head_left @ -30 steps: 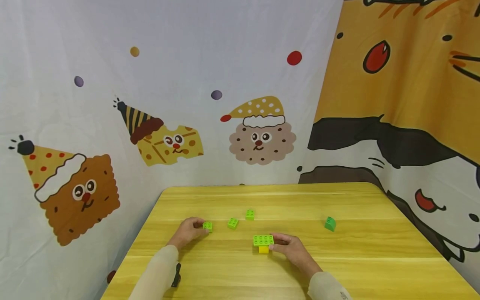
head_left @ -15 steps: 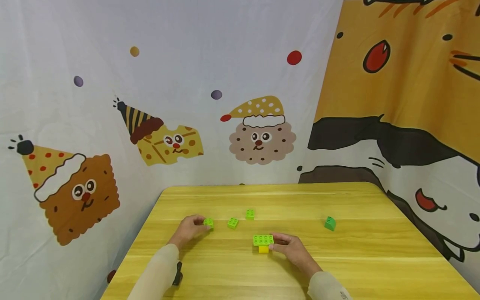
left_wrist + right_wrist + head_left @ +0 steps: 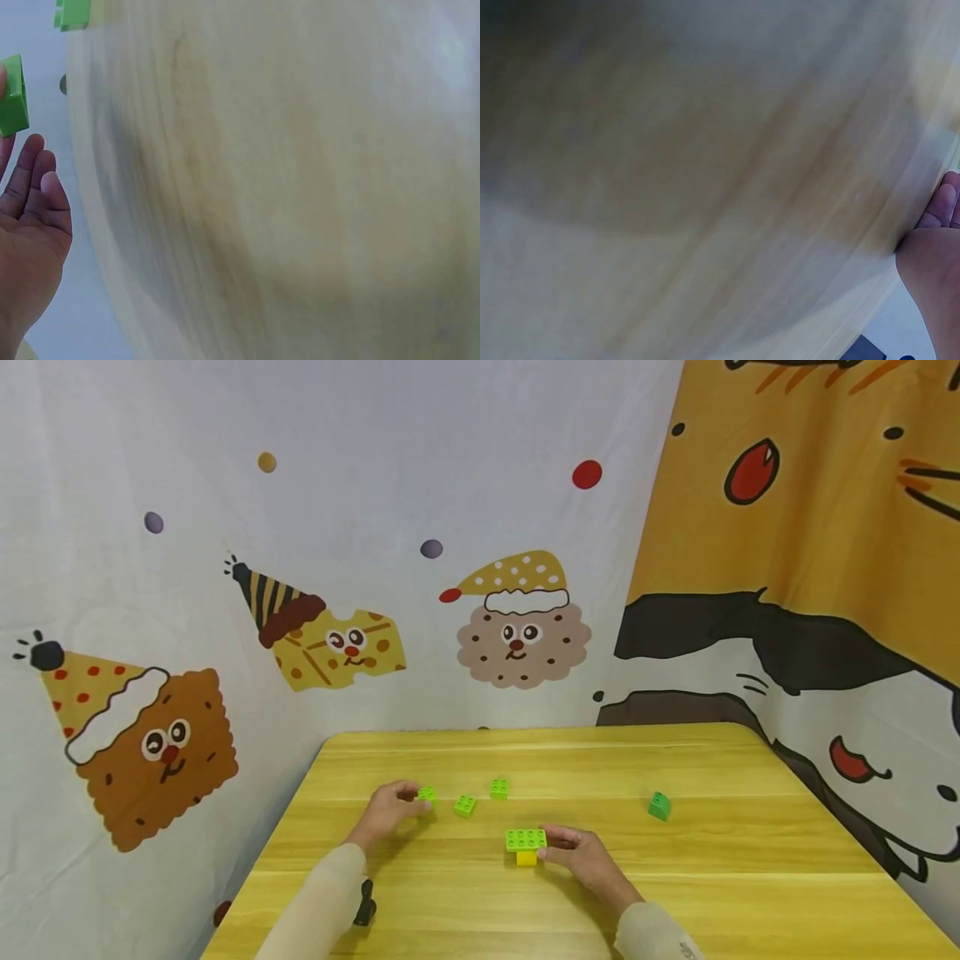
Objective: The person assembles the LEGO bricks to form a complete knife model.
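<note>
So the left hand (image 3: pixel 392 806) has a narrow grip, pinching a small lime brick (image 3: pixel 427 794) between thumb and fingers, left of two loose lime ones: the nearer brick (image 3: pixel 465 807) and the farther brick (image 3: pixel 499 788). The right hand (image 3: pixel 588 858) has its thumb and fingers on the right end of the wide lime plate (image 3: pixel 526 838), which sits on a yellow block (image 3: pixel 527 858) toward the front.

My worry is that plate. It overhangs the narrower block, so a heavy push on one end could tip it or pop it off, I reckon, especially if the right grip goes slack. The pinched brick might also twist or slip, since there's so little of it to hold, and a low sweep could knock the nearer brick.

Materials: everything looks like smooth, slightly shiny plastic, boxy with round studs on the lime pieces. The odd one out is a darker green brick (image 3: pixel 659 807) with a curved side (off to the right, nobody touching it). The tabletop (image 3: pixel 442 910) is yellowish with streaky wood grain, probably pretty slick.
</note>
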Demonstrator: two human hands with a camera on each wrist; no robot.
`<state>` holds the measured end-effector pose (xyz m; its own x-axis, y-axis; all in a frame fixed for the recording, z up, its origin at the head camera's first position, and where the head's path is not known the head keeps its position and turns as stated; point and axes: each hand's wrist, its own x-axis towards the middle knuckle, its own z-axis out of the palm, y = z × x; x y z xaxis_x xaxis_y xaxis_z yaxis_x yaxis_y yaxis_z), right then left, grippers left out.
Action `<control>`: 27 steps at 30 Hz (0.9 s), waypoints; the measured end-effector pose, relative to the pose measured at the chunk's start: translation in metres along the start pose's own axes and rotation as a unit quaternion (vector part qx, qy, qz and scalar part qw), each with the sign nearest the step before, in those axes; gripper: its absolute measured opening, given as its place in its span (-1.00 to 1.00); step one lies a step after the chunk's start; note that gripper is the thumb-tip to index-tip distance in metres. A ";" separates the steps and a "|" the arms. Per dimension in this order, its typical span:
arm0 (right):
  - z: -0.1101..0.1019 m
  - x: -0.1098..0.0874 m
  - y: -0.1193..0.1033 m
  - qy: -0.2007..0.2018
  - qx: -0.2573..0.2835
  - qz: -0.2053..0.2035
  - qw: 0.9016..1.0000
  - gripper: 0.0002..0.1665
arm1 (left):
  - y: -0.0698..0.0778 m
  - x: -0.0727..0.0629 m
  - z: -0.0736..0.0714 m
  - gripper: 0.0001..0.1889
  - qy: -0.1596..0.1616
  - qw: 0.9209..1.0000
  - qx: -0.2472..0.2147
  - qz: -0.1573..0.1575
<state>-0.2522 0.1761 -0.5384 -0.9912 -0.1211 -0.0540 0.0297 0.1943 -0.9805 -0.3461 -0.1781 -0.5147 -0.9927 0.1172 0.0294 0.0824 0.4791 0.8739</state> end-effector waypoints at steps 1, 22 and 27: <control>0.000 0.000 0.000 -0.002 -0.001 0.001 1.000 -0.38 | 0.001 0.000 0.001 -0.63 0.000 1.000 0.000 0.004; 0.000 -0.001 -0.003 0.000 -0.005 0.003 1.000 -0.40 | 0.033 -0.002 0.034 -0.70 -0.028 0.996 -0.011 0.090; -0.001 -0.001 0.000 -0.007 -0.011 0.005 1.000 -0.38 | 0.043 -0.007 0.044 -0.70 -0.048 0.994 -0.009 0.097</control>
<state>-0.2514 0.1772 -0.5377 -0.9890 -0.1327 -0.0657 0.0357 0.2169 -0.9755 -0.3315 -0.1201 -0.4982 -0.9452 0.2891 0.1514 0.2683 0.4243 0.8649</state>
